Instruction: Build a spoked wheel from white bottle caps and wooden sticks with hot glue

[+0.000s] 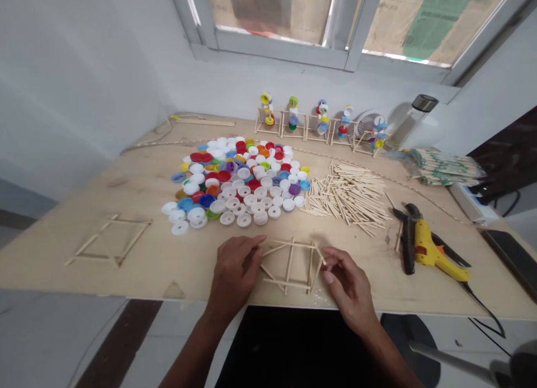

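Note:
A small frame of thin wooden sticks [289, 265] stands near the table's front edge, directly before me. Pointed joints stick out at both of its ends. My left hand [237, 270] is closed at the left end, thumb and fingers at the joint there; its fingertips are partly hidden. At the opposite end, my right hand [346, 279] pinches the right joint between thumb and fingers. Another stick frame, a flat four-sided one [134, 245], lies apart on the left of the table.
Beyond my hands spreads a heap of coloured bottle caps [243, 189], beside a pile of loose sticks [350, 195]. A yellow glue gun [436, 254] and a phone [509, 251] lie right. Several cap-and-stick models [323, 122], a fan [367, 122] and a bottle [413, 119] line the back.

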Demonstrator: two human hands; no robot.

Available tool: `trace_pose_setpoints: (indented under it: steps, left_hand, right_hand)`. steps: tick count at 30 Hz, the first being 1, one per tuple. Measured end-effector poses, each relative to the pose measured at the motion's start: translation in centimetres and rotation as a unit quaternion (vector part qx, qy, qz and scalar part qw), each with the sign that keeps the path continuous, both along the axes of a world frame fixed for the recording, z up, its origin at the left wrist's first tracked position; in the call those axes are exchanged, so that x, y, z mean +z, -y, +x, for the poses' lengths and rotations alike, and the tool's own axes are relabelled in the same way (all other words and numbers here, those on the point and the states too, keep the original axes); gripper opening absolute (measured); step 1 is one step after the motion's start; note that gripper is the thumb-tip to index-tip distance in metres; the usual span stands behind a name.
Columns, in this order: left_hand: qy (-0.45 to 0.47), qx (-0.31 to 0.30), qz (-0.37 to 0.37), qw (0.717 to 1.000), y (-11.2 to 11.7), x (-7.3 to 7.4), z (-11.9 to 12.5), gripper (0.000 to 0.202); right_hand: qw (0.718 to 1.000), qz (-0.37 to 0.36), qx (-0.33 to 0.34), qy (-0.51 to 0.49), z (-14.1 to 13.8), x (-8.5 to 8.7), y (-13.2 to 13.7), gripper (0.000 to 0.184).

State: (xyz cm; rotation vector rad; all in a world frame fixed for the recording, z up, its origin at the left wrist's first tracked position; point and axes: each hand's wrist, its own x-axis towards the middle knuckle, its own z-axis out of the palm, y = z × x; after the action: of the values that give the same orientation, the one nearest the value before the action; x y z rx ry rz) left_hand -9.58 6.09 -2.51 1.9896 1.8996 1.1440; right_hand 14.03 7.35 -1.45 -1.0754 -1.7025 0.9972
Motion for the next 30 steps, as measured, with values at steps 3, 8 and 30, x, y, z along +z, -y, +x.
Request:
trace_pose_setpoints:
  steps: [3,8,30]
  left_hand:
    - [0.01,0.013,0.003,1.0,0.5,0.0,-0.2,0.021]
    - [-0.028,0.019,-0.001,0.999,1.6,0.2,-0.7,0.02]
    - [-0.096,0.05,-0.088,0.99,1.8,0.3,-1.6,0.013]
  right_hand:
    - [1.0,-0.001,-0.001,0.002,0.0,0.1,0.0,0.031]
    - [1.0,-0.008,0.004,0.006,0.1,-0.5,-0.1,0.032]
    - [1.0,-0.002,0.01,0.019,0.0,-1.4,0.0,0.041]
